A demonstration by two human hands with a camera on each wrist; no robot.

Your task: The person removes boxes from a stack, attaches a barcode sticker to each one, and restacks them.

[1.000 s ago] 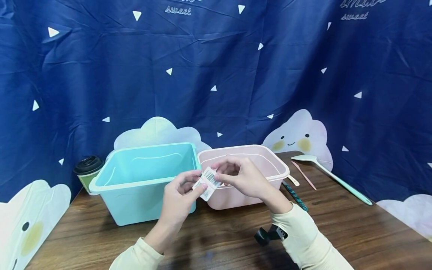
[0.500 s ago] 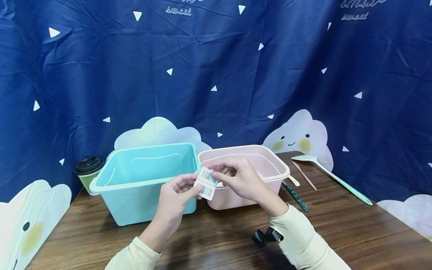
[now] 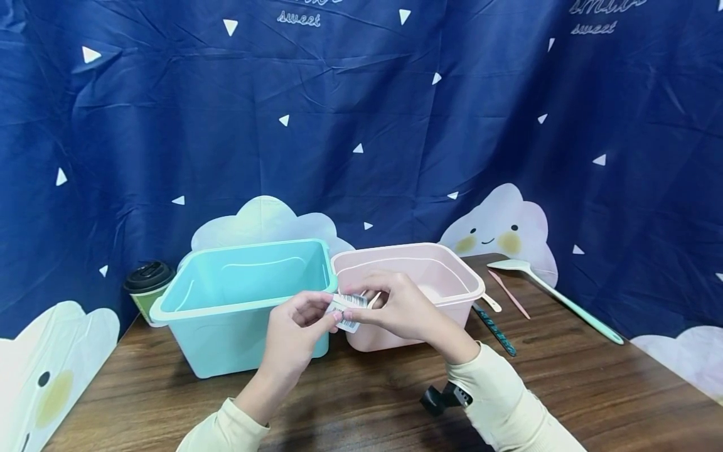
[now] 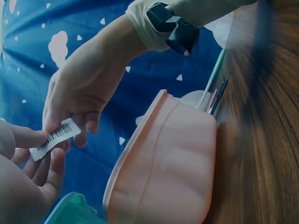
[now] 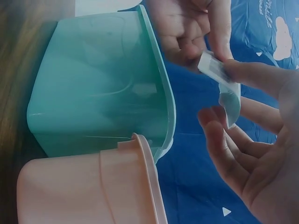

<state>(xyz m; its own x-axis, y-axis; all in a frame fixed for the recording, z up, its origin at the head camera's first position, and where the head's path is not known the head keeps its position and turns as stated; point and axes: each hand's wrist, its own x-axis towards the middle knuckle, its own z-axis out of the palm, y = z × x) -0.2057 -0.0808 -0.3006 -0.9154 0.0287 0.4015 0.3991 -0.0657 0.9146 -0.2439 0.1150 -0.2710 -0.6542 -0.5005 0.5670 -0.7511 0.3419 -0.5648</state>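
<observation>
A small white barcode label [image 3: 354, 301] is held between both hands in front of the bins. My left hand [image 3: 289, 336] pinches its near left end with thumb and fingers. The thumb of my right hand [image 3: 407, 307] presses on its face, with fingers behind. In the left wrist view the label [image 4: 63, 134] shows its printed bars. Seen from the right wrist, the label [image 5: 232, 105] is bent, its far part curling down toward the right fingers and showing a plain pale underside.
A teal bin [image 3: 248, 345] and a pink bin [image 3: 390, 336] stand side by side behind the hands. A black-lidded green cup [image 3: 148, 285] is at left. At right lie a long-handled utensil [image 3: 570, 307], a pink stick [image 3: 511, 295] and a dark teal strip [image 3: 496, 329].
The label was flat and tilted up facing the head camera; now its upper part is bent over. The right thumb has moved down and left across it. The left hand stays nearly still.
</observation>
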